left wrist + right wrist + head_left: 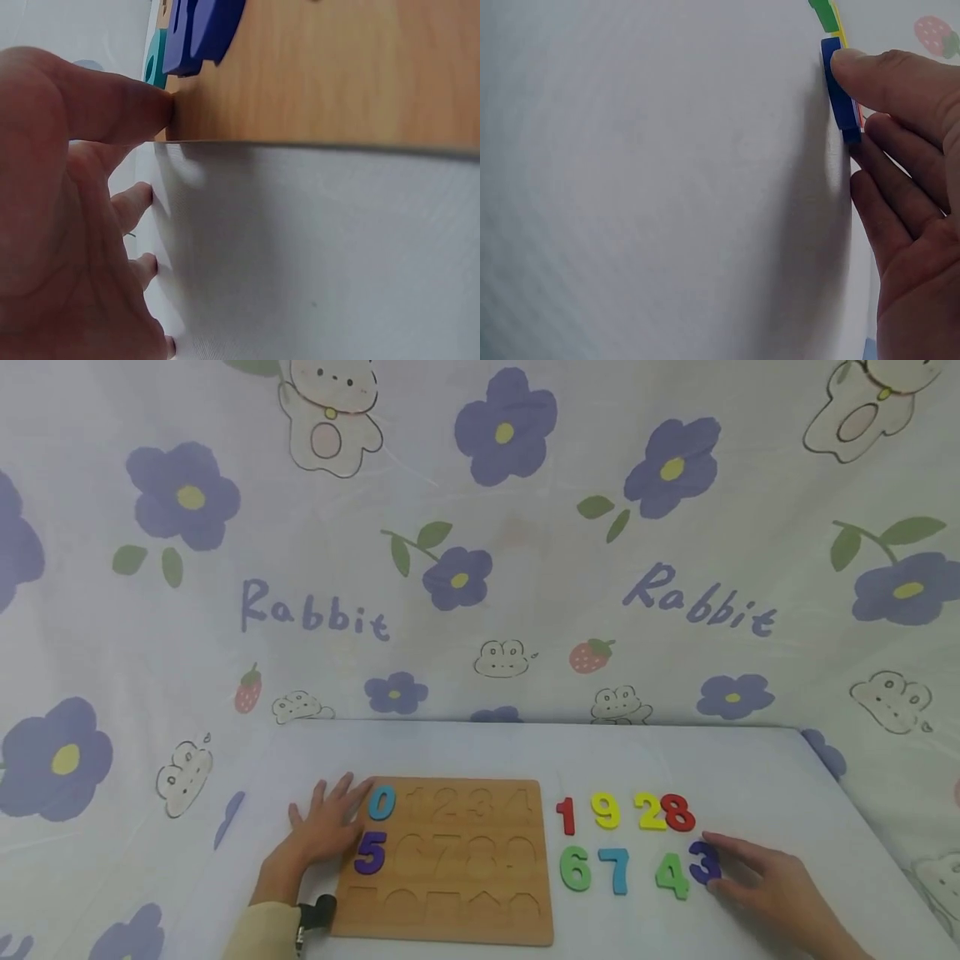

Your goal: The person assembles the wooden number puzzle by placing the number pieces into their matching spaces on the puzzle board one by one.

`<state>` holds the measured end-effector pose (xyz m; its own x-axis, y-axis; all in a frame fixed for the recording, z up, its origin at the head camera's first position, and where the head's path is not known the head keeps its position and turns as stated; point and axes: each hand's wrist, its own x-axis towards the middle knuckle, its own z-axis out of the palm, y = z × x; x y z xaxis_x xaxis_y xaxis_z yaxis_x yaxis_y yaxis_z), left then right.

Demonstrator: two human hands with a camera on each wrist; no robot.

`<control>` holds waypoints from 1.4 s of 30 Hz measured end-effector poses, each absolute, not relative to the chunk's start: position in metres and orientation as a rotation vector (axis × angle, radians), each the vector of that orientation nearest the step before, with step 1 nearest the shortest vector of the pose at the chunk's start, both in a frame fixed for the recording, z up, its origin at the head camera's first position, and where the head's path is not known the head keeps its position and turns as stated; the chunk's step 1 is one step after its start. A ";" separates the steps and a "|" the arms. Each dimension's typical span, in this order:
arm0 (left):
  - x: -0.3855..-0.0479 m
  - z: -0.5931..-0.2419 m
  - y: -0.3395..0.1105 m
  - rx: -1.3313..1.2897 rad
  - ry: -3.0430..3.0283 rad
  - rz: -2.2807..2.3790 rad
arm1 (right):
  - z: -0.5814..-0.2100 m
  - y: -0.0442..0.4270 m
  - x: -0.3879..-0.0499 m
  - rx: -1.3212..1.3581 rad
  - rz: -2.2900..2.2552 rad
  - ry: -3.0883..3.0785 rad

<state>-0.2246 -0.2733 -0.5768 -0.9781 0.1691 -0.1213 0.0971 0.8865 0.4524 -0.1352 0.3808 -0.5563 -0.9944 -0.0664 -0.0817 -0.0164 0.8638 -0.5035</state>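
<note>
"Holding what, in the head view, is the right hand (776, 882)?"

"The purple 3 (707, 861). Thumb and index finger pinch it from two sides, out at the right end of the loose numbers and just beside the green 4 (672, 882)."

"And the other loose ones?"

"Between the wooden board (457, 828) and that hand, on the white table (465, 752): red 1 (567, 817), yellow 9 (611, 815), yellow 2 (651, 812) and red 8 (678, 812) in the far row; green 6 (570, 870) and blue 7 (618, 868) nearer, with the 4."

"The left hand (327, 827)?"

"Fingers spread, grasping nothing, at the board's left side. The blue 0 (373, 807) is at the left of the board's top row, the purple 5 (371, 853) at the left of the second. Whether the 5 is fully seated, I can't tell."

"Left wrist view?"

"The thumb (124, 111) touches the board's edge, near the 5. Other fingertips are down on the table."

"And the right wrist view?"

"The thumb (862, 75) presses on the 3, which shows edge-on, blue-looking here. Three fingers sit lower, loosely bent; the index finger is hidden. A bit of green shows beyond the 3."
</note>
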 end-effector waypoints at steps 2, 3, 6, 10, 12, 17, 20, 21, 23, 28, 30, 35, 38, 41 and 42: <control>-0.225 -0.578 -0.274 0.199 2.896 0.679 | -0.558 0.381 -0.135 -0.054 -0.780 2.938; -0.225 -0.578 -0.274 0.197 2.897 0.681 | -0.558 0.381 -0.136 -0.056 -0.777 2.940; -0.225 -0.579 -0.274 0.188 2.900 0.682 | -0.558 0.379 -0.137 -0.060 -0.778 2.944; -0.224 -0.579 -0.274 0.183 2.900 0.691 | -0.557 0.379 -0.136 -0.042 -0.764 2.938; -0.224 -0.580 -0.274 0.188 2.900 0.703 | -0.556 0.381 -0.133 -0.016 -0.755 2.932; -0.224 -0.581 -0.272 0.196 2.903 0.719 | -0.552 0.386 -0.125 0.024 -0.775 2.914; -0.225 -0.582 -0.271 0.194 2.909 0.715 | -0.545 0.386 -0.121 0.007 -0.772 2.928; -0.225 -0.582 -0.271 0.192 2.910 0.715 | -0.542 0.385 -0.119 0.004 -0.772 2.933; -0.225 -0.583 -0.271 0.191 2.912 0.714 | -0.536 0.383 -0.118 -0.004 -0.766 2.950; -0.225 -0.583 -0.272 0.180 2.907 0.727 | -0.518 0.371 -0.118 -0.001 -0.760 2.982; -0.225 -0.583 -0.272 0.177 2.904 0.737 | -0.511 0.365 -0.118 -0.001 -0.763 2.987; -0.223 -0.579 -0.270 0.177 2.892 0.744 | -0.496 0.346 -0.119 -0.042 -0.767 3.029; -0.220 -0.572 -0.268 0.176 2.875 0.760 | -0.489 0.335 -0.120 -0.096 -0.786 3.067; -0.217 -0.564 -0.266 0.168 2.859 0.781 | -0.482 0.324 -0.122 -0.151 -0.831 3.101; -0.216 -0.562 -0.266 0.165 2.854 0.775 | -0.480 0.321 -0.123 -0.167 -0.850 3.111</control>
